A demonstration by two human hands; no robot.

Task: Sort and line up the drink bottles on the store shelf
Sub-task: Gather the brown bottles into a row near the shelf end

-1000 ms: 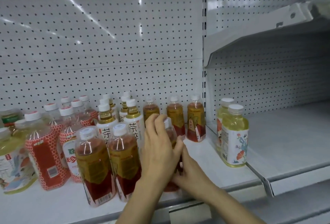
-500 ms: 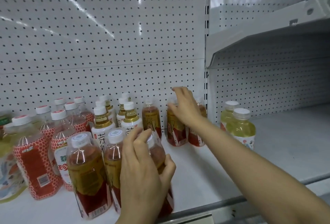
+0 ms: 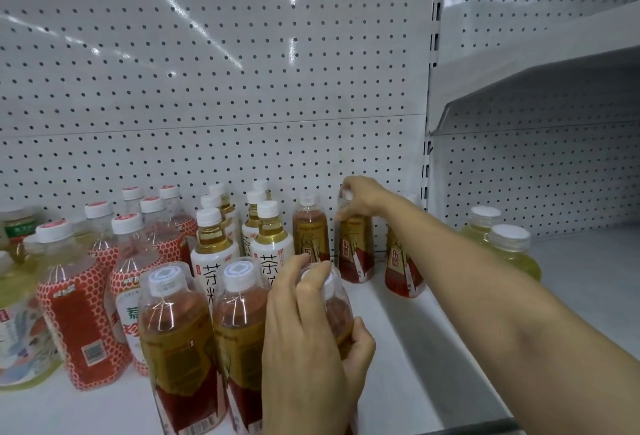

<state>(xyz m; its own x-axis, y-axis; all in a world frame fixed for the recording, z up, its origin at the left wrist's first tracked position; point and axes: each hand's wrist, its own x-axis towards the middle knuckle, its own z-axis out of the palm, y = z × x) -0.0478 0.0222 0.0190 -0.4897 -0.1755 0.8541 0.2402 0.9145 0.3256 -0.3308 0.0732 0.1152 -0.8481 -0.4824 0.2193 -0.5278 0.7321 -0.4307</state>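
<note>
Left hand (image 3: 308, 334) at lower centre of the frame, fingers and thumb curled round a front-row amber tea bottle (image 3: 341, 316) standing on the white shelf (image 3: 408, 348). Right hand (image 3: 362, 197) reaching to centre right, fingertips pinched on the neck of a back-row amber tea bottle (image 3: 356, 251) against the pegboard (image 3: 221, 88). Two more amber bottles (image 3: 180, 344) just left of the held one. Red-labelled bottles (image 3: 76, 323) at lower left; yellow drink bottles (image 3: 512, 247) at right, well apart.
</note>
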